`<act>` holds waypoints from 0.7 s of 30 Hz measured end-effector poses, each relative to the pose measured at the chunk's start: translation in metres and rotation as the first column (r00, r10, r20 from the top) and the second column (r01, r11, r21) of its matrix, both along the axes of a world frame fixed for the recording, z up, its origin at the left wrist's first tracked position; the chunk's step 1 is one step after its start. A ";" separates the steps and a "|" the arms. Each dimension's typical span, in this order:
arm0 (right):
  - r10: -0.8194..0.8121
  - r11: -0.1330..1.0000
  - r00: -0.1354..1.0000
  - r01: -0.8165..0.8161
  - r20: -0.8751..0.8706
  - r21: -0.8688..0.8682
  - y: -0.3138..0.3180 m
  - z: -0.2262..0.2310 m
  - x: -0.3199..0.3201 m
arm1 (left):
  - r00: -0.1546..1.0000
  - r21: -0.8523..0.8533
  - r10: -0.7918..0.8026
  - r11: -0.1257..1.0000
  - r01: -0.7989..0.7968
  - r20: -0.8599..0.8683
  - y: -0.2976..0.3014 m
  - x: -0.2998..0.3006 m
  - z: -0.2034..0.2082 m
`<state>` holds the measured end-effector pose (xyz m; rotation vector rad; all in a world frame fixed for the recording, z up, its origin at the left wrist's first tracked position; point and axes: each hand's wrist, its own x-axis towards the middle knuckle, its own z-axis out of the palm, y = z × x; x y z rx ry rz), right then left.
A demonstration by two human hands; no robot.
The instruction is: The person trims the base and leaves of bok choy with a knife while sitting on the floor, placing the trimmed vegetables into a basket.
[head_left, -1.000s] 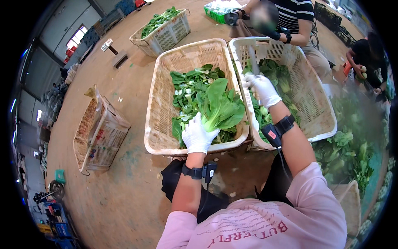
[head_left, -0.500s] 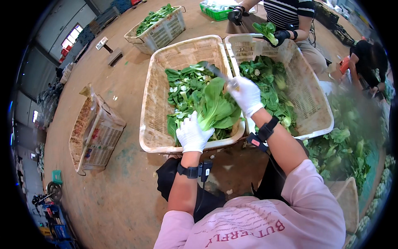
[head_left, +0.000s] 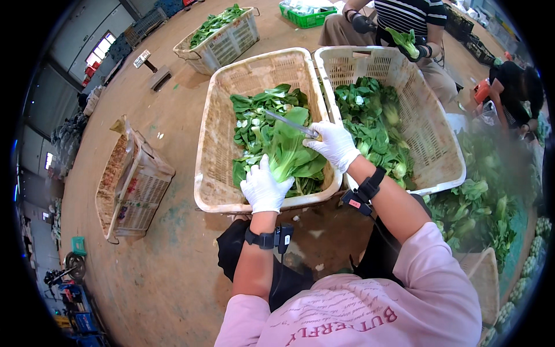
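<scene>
"Head view: where is the bunch of broad, glossy green leaves with pale stalks (head_left: 296, 151), and what has hold of it?"

"It's over the near part of the off-white slatted plastic crate (head_left: 218, 151), above loose dark-green leaves (head_left: 252, 115). The white-gloved left hand (head_left: 266, 188) grasps it low, fingers curled about the pale stalks, leaves fanning away from the person."

"And the other side?"

"The white-gloved right hand (head_left: 334, 146) has its fingers clenched round the yellowish handle of a slim grey metal knife (head_left: 289, 122). Its blade slants across above the leaves; whether it touches them, I can't tell."

"How would that bunch handle?"

"Light, I'd judge, for something so leafy. The blades look soft and floppy, likely to crease or tear if pinched. The stalks should be firmer, crisp enough to snap under a hard bend."

"Slippery?"

"Perhaps, if damp; the sheen hints at that, but I couldn't swear to it. A glove should help."

"So where would you take hold?"

"Low on the pale stalks, where they gather: snug, not crushing. Held by the leaf tips, it would probably droop and rip. I'd also keep the fingers well clear of the blade."
</scene>
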<state>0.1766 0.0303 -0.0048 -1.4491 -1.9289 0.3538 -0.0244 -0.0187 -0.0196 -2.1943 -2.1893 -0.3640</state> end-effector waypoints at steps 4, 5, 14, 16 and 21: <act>-0.062 0.986 0.998 0.059 0.010 0.158 -0.002 0.005 -0.005 | 0.997 0.028 -0.025 0.999 0.023 0.069 -0.001 0.002 0.002; -0.065 0.985 0.998 0.062 0.013 0.160 0.003 0.000 -0.002 | 0.997 0.031 -0.028 0.999 0.026 0.073 0.000 0.003 0.003; -0.051 0.999 0.804 0.051 -0.592 -0.016 0.004 0.014 0.003 | 0.993 0.030 0.098 0.994 -0.100 0.070 -0.001 -0.016 0.012; 0.041 0.999 0.923 -0.032 -0.383 0.030 -0.001 0.010 -0.005 | 0.993 0.018 0.095 0.995 -0.096 0.069 0.000 -0.015 0.010; 0.015 0.998 0.991 -0.008 -0.134 0.056 -0.002 -0.005 -0.008 | 0.996 -0.028 0.080 0.996 -0.079 0.033 -0.001 -0.006 0.012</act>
